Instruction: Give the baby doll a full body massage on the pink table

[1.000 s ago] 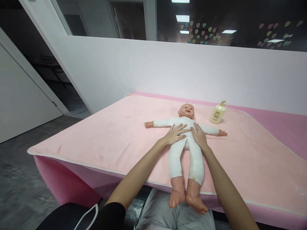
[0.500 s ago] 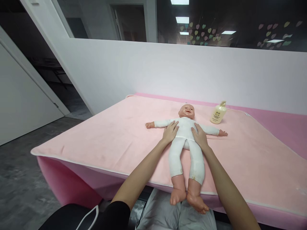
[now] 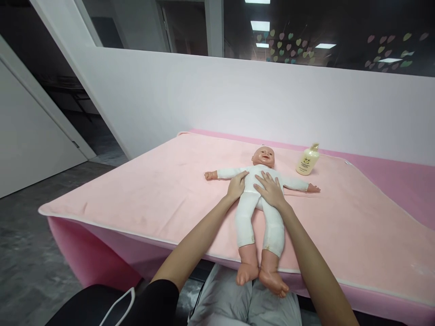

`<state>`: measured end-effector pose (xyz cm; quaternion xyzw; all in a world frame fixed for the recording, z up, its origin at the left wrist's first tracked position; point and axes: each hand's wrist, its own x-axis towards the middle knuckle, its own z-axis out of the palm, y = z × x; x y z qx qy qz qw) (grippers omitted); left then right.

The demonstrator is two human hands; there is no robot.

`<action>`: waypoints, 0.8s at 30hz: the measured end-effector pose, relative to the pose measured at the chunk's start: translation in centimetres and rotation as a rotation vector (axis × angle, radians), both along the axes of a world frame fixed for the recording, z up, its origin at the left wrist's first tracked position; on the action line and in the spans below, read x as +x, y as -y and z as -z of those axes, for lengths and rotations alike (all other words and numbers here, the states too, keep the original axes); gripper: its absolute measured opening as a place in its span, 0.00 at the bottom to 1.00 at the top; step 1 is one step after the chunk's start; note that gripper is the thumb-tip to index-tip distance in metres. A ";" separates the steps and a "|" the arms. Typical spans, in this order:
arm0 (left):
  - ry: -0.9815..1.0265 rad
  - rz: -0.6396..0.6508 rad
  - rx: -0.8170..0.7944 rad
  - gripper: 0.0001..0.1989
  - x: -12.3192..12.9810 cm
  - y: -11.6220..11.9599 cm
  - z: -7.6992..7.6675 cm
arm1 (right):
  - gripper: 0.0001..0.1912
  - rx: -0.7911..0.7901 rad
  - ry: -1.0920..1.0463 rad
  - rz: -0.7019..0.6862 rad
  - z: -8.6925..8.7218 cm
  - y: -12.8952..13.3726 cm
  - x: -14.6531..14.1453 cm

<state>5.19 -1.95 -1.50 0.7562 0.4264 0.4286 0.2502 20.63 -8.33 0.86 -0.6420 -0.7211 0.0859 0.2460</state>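
Observation:
A baby doll (image 3: 251,183) with a white cloth body lies on its back on a pink blanket (image 3: 142,185), its head away from me and its feet over the near edge. My left hand (image 3: 237,185) rests against the doll's side at the left of its torso, holding nothing, fingers partly hidden. Across the belly and the right part of the torso, my right hand (image 3: 271,189) lies flat with its fingers spread. Both of the doll's arms stretch outward.
A pale yellow pump bottle (image 3: 307,160) stands on the blanket to the right of the doll's head. Behind the table rises a white wall (image 3: 238,99) with a window above. The table's front edge meets my lap.
My right hand has moved left from the doll's side onto the middle of its torso, and its fingers are spread wider. My left hand stays at the doll's left side.

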 end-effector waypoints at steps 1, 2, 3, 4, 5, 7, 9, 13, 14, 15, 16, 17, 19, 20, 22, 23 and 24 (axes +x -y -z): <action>-0.006 0.002 -0.002 0.23 0.0 0.2 -0.2 | 0.27 -0.007 -0.013 0.050 0.1 -0.2 0.3; -0.013 -0.009 -0.002 0.22 -0.1 0.5 -0.4 | 0.28 -0.010 -0.036 0.107 0.3 -0.4 0.7; -0.021 -0.028 0.005 0.21 -0.1 0.9 -0.8 | 0.29 -0.007 -0.072 0.168 0.6 -0.5 1.2; -0.027 -0.042 0.022 0.21 0.0 1.4 -1.2 | 0.31 0.000 -0.119 0.222 1.0 -0.7 1.7; -0.033 -0.035 0.054 0.20 0.1 1.8 -1.7 | 0.32 0.009 -0.174 0.259 1.5 -0.8 2.3; -0.071 0.106 0.138 0.18 0.4 2.9 -2.8 | 0.35 0.038 -0.284 0.279 2.4 -1.0 3.4; -0.175 0.385 0.180 0.16 0.9 3.8 -3.8 | 0.37 0.073 -0.356 0.256 3.2 -1.3 4.0; -0.411 0.689 0.100 0.18 1.5 4.4 -4.6 | 0.37 0.124 -0.400 0.246 3.6 -1.5 4.1; -0.446 0.683 0.086 0.18 1.6 4.3 -4.6 | 0.36 0.133 -0.406 0.242 3.6 -1.5 4.0; -0.473 0.664 0.078 0.19 1.5 4.1 -4.5 | 0.34 0.141 -0.411 0.239 3.5 -1.5 3.9; -0.496 0.641 0.071 0.19 1.4 3.9 -4.4 | 0.33 0.147 -0.414 0.239 3.4 -1.4 3.8; -0.515 0.611 0.064 0.20 1.3 3.6 -4.2 | 0.33 0.151 -0.413 0.242 3.3 -1.3 3.7; -0.539 0.531 0.044 0.21 1.1 3.0 -3.8 | 0.32 0.156 -0.397 0.254 3.0 -1.1 3.6; -0.536 0.476 0.027 0.23 1.0 2.7 -3.5 | 0.31 0.166 -0.376 0.263 2.8 -0.9 3.5; -0.495 0.330 -0.011 0.25 0.9 2.0 -2.9 | 0.27 0.224 -0.294 0.272 2.0 -0.4 3.1; -0.460 0.247 -0.029 0.25 0.8 1.7 -2.5 | 0.25 0.269 -0.237 0.249 1.5 -0.1 2.8; -0.421 0.169 -0.044 0.25 0.8 1.4 -2.1 | 0.22 0.313 -0.181 0.198 1.0 0.2 2.3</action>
